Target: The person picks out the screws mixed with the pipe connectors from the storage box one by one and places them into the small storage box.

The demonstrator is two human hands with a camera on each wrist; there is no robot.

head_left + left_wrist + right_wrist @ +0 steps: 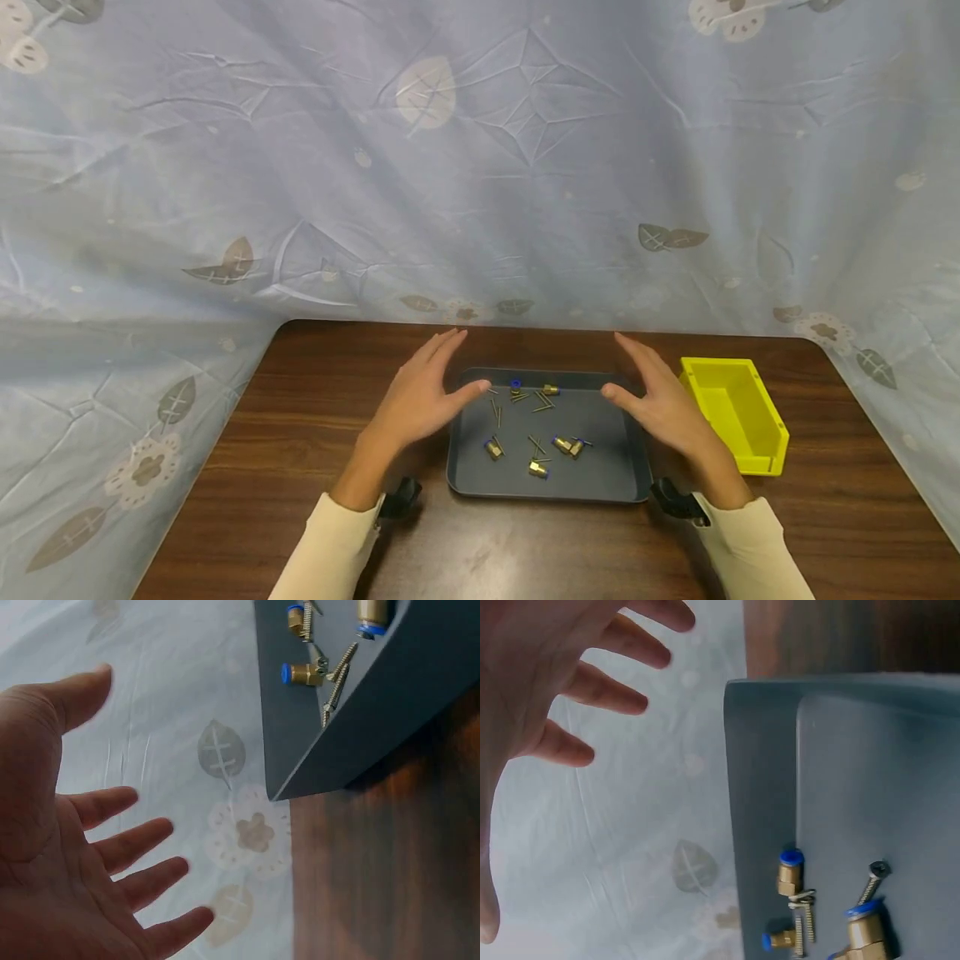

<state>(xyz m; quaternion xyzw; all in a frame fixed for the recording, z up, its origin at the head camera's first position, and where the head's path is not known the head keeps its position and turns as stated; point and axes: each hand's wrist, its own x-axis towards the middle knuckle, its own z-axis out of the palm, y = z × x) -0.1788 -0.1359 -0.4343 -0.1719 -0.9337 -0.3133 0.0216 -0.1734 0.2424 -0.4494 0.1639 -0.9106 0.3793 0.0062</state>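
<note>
A small-parts workstation backed by floral-printed cloth [487, 208]: wood-grain tabletop [465, 550], yellow parts bin [731, 408], gray tray [611, 471] holding screws [879, 871] and push-in fittings [865, 930].

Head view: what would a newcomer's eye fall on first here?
Probably the bright yellow bin, on the brown table to the right of the dark gray tray. Next would come the left hand and right hand, holding nothing, at either side of the tray. Inside it, blue-ended brass fittings and thin screws lie scattered.
</note>
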